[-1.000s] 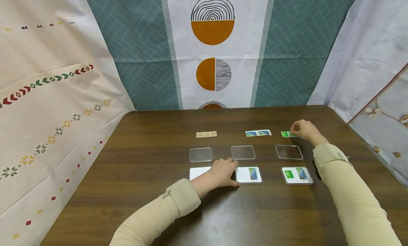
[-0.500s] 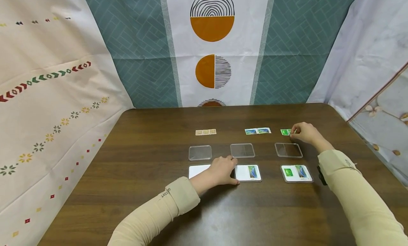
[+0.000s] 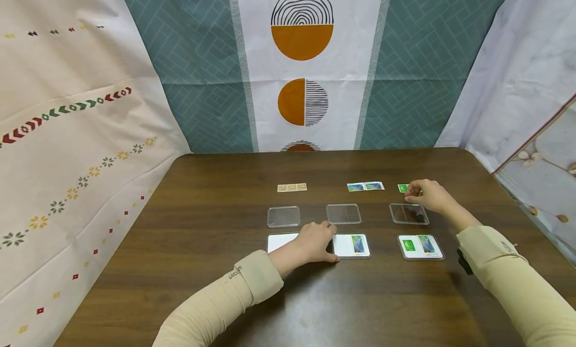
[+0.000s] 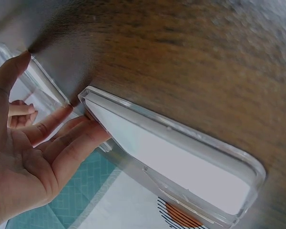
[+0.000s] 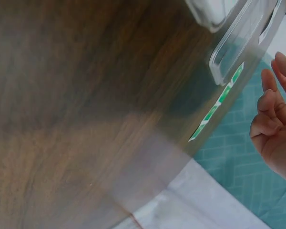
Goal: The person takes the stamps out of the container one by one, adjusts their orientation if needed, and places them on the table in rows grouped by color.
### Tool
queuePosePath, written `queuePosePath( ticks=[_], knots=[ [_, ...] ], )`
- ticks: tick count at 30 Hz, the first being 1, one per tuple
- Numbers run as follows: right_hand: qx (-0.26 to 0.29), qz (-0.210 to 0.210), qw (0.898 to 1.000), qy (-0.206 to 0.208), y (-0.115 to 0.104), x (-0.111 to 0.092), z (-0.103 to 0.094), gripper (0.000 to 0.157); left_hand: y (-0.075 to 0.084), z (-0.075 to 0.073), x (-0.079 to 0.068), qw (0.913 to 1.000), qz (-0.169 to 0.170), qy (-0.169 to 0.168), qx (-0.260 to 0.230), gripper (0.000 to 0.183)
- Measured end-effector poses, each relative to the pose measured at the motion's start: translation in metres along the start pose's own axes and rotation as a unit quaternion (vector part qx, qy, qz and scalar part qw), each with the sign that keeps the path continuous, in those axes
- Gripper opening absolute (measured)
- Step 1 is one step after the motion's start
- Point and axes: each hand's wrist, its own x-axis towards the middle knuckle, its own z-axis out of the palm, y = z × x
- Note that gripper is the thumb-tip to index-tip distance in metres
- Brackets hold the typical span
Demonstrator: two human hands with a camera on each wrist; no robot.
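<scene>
My left hand (image 3: 312, 243) spans the left end of a clear plastic case (image 3: 351, 247) in the head view. Thumb and index finger grip its near and far edges. That case holds a white card with a blue stamp. My other left fingers touch the corner of the left case (image 4: 171, 150), which shows a white card. Above the right clear lid (image 3: 408, 214), my right hand (image 3: 429, 196) has thumb and index finger close together, just in front of the green stamps (image 5: 217, 102). Whether a stamp sits between the fingertips cannot be seen.
A right-hand case (image 3: 420, 247) holds a green and a blue stamp. Two more clear lids, left (image 3: 283, 216) and middle (image 3: 343, 214), lie behind the cases. Tan stamps (image 3: 292, 187) and blue stamps (image 3: 365, 186) lie at the back of the brown table (image 3: 148, 267).
My right hand has drawn back from the green stamps, toward me and slightly left, over the right lid's far edge. The left hand stays in place on the middle case.
</scene>
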Motion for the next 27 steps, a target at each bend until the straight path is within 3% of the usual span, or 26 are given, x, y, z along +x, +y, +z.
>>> queuePosePath(
  ticks=[17,27],
  knots=[
    [0.009,-0.069,0.997,0.016,-0.033,-0.011,0.010,0.008,0.001,0.000,0.000,1.0000,0.004,-0.001,0.000,0.057],
    [0.007,-0.088,0.996,0.019,-0.053,-0.012,0.014,0.009,0.001,0.001,0.000,1.0000,0.003,0.001,0.005,0.056]
  ],
)
